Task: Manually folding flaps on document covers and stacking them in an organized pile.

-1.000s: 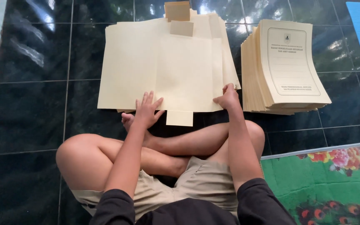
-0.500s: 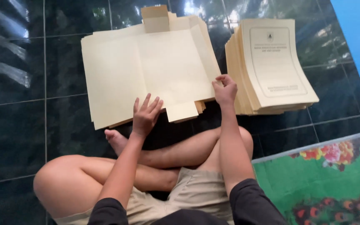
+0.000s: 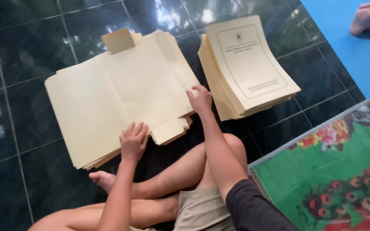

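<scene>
Left hand (image 3: 133, 139) flat, fingers spread, on near edge of open cream folder stack (image 3: 108, 98) on dark tile floor (image 3: 18, 107); right hand (image 3: 201, 100) fingers loosely curled, touching stack's right edge; printed folder pile (image 3: 247, 66) just right.

Pretty bright and even from my end. Glossy dark floor tiles (image 3: 18, 107) throw white glare along the top and left, shadows are soft, slight blur overall.
</scene>
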